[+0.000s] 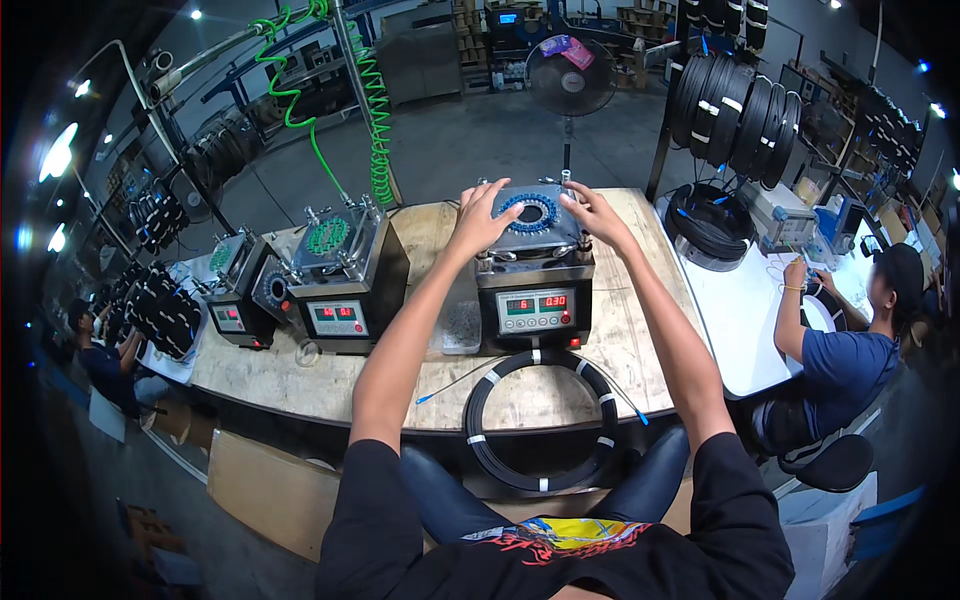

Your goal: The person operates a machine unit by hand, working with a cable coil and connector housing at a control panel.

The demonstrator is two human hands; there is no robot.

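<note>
In front of me on the bench stands a black box-shaped polishing machine [537, 345] with a red and green digital display. Its square metal top plate [520, 243] carries a ring of blue connectors [548, 226] around a dark centre. My left hand [484, 220] rests over the plate's left side, fingers spread, thumb near the ring. On the opposite side is my right hand [598, 214], fingers apart, beside an upright metal post [566, 178]. A black cable coil [474, 412] bound with white ties leans at the bench's front edge, its two blue-tipped ends on the wood.
Two similar machines [345, 290] [235, 300] with green connector rings stand left. A clear block [462, 327] lies beside my machine. Green coiled hoses [378, 150] hang behind. A co-worker [850, 350] sits at the white table on the right; another person [105, 350] works far left.
</note>
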